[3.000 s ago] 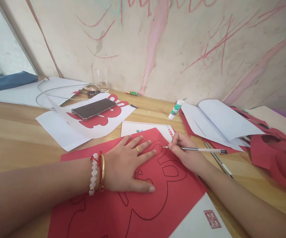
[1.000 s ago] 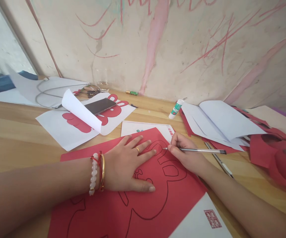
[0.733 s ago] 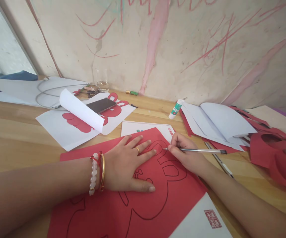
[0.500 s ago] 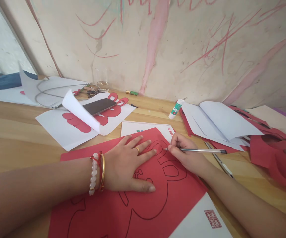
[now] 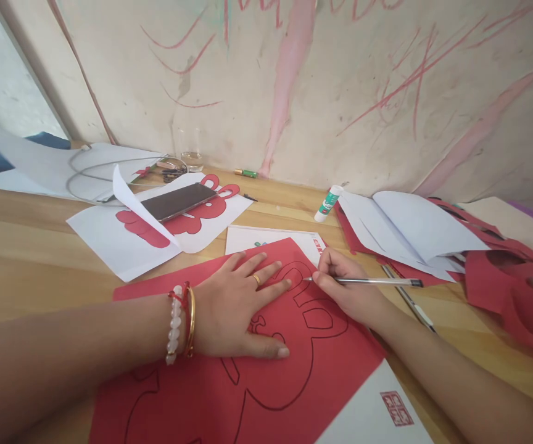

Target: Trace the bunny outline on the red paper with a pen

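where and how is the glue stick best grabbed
The glue stick is probably best pinched around the middle of its barrel, coming from the left or the near side. It is a slim cylinder that seems to stand on end; white papers lie close on its right and the wall rises behind it.

Left hand (image 5: 229, 314) flat on red paper (image 5: 347, 370); right hand (image 5: 346, 293) gripping pen (image 5: 387, 282), tip at drawn ear (image 5: 300, 286).

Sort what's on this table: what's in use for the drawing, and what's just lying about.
In use:
Red sheet, pinned flat under the left hand
Pen, held in the right hand, tip at the rabbit's ear

Seemingly just lying about:
Phone
Glue stick
Glass
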The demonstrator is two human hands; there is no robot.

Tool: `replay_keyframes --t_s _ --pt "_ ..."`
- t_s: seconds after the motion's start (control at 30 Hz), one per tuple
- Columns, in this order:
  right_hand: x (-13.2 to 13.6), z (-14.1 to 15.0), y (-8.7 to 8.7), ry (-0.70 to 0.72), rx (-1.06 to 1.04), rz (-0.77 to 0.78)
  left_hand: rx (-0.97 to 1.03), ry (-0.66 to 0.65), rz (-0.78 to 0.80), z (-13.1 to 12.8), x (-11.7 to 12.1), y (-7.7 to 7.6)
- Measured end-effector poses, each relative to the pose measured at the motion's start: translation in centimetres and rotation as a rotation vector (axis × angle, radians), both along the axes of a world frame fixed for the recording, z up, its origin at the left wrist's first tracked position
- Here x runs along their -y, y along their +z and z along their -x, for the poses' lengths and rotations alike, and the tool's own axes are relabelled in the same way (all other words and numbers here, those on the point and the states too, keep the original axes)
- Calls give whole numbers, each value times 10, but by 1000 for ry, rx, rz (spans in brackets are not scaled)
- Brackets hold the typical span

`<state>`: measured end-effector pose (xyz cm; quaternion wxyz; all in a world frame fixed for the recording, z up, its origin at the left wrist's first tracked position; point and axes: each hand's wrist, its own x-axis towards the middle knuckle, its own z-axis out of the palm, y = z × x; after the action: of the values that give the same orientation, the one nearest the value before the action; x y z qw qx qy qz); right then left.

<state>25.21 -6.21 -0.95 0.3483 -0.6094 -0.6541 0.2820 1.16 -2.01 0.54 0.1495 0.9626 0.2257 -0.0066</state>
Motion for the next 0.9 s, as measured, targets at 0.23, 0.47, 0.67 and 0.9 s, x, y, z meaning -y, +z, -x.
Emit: replay_keyframes --t_s 0.23,0.47,0.67,0.9 --pt "0 0 2 27 -23 -9 19 -1 -12 0 1 -1" --pt "-2 2 5 -140 -267 -32 73 46 -75 1 4 -5" --pt "0 2 14 -251 -469 -62 59 24 -26 2 0 -3" --pt "18 11 33 -210 -717 143 22 112 -50 3 2 -1"
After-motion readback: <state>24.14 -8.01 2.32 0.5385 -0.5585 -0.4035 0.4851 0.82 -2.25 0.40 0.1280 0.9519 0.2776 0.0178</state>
